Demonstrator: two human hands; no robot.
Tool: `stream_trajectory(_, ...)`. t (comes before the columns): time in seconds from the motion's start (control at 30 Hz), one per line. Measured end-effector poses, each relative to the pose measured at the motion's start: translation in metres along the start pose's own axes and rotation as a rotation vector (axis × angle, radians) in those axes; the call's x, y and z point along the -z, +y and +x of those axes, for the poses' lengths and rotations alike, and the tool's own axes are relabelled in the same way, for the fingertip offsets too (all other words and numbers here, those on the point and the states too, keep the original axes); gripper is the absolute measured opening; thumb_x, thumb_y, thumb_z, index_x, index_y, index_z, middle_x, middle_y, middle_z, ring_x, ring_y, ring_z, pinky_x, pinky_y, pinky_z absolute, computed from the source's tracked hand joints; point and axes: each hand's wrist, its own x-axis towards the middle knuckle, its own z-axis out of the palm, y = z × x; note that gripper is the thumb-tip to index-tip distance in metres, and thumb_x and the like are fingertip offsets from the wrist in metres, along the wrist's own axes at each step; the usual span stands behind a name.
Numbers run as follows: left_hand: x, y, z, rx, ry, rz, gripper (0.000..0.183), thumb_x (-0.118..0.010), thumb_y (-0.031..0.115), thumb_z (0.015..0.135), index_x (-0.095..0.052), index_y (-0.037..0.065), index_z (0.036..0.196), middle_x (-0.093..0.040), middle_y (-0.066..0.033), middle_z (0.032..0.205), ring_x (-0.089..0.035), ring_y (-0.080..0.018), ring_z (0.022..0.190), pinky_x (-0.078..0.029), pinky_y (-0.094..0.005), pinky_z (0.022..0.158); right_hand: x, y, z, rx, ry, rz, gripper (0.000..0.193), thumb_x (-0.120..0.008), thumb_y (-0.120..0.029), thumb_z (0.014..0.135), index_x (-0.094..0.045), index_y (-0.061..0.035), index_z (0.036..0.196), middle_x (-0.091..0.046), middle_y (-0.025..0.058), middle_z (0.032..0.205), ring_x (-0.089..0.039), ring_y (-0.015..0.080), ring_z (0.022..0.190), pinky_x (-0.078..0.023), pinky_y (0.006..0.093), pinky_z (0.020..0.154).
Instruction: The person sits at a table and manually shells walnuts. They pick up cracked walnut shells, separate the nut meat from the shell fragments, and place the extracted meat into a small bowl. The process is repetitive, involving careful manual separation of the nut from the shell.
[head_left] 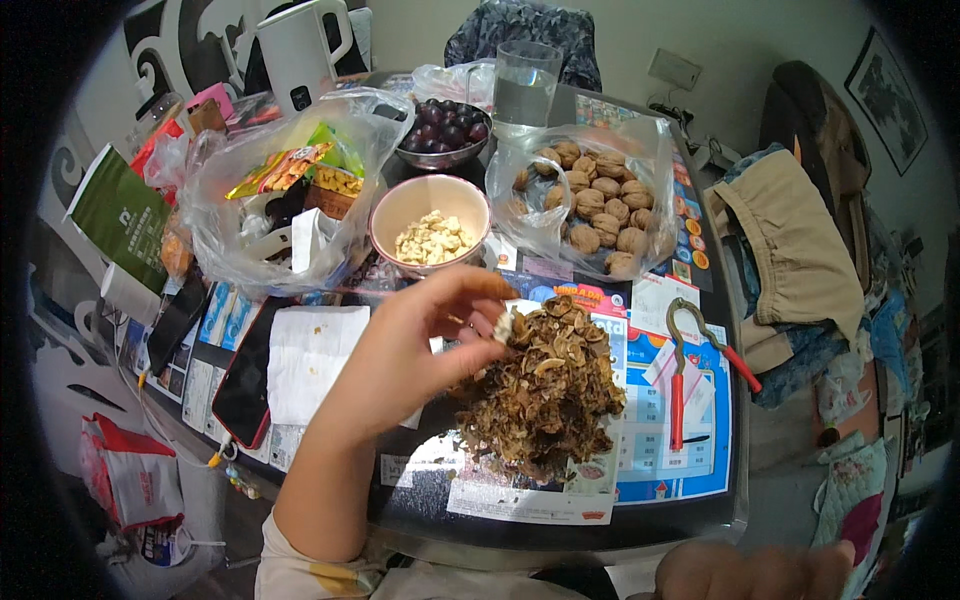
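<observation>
My left hand (425, 335) is closed in a pinch on a pale peeled walnut piece (503, 326). It hovers at the upper left edge of a heap of brown walnut skins and shell bits (550, 395), which lies on a printed sheet. Just beyond the hand stands a cream bowl (385, 225) with a dark red rim, holding pale peeled walnut pieces (433, 238). My right hand (755, 572) is low at the lower right rim, beyond the table's near edge; it is blurred and cut off, so its fingers' grip is unclear.
A clear bag of whole walnuts (605, 205) lies behind the heap. A red-handled nutcracker (677, 400) rests at right. Further back are a bowl of dark fruit (445, 130) and a glass jug (527, 85). A snack bag (230, 235), white tissue (315, 360) and phone (243, 375) occupy the left.
</observation>
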Motion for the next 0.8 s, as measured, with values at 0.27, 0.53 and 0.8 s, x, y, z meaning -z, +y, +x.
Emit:
stream_trajectory(0.27, -0.024, 0.002, -0.012, -0.024, -0.113, -0.027, 0.025, -0.065, 0.000, 0.068, -0.054, 0.000, 0.090, -0.057, -0.0058, 0.085, -0.056, -0.0103, 0.077, -0.046, -0.0224, 0.069, 0.087, 0.069, 0.027, -0.309, 0.335, -0.397, 0.026, -0.053, -0.008, 0.083, -0.047, 0.0012, 0.107, -0.056, 0.0082, 0.089, -0.055, 0.0118, 0.077, -0.044, 0.0241, 0.070)
stream_trajectory(0.53, -0.032, 0.002, -0.013, -0.284, -0.034, 0.316, 0.025, -0.069, 0.003, 0.062, -0.055, 0.001, 0.083, -0.058, -0.0107, 0.082, -0.058, -0.0228, 0.074, -0.047, -0.0286, 0.066, 0.091, 0.077, 0.017, -0.290, 0.376, -0.392, 0.024, -0.057, -0.002, 0.079, -0.051, 0.0009, 0.102, -0.057, 0.0059, 0.091, -0.055, 0.0104, 0.083, -0.045, 0.0231, 0.075)
stream_trajectory(0.8, -0.035, 0.005, -0.012, -0.280, -0.032, 0.336, 0.021, -0.069, 0.004, 0.062, -0.055, 0.001, 0.079, -0.058, -0.0111, 0.080, -0.057, -0.0225, 0.071, -0.046, -0.0285, 0.063, 0.097, 0.079, 0.013, -0.192, 0.324, -0.691, 0.019, -0.061, -0.004, 0.076, -0.057, 0.0010, 0.094, -0.060, 0.0096, 0.088, -0.058, 0.0111, 0.079, -0.047, 0.0230, 0.071)
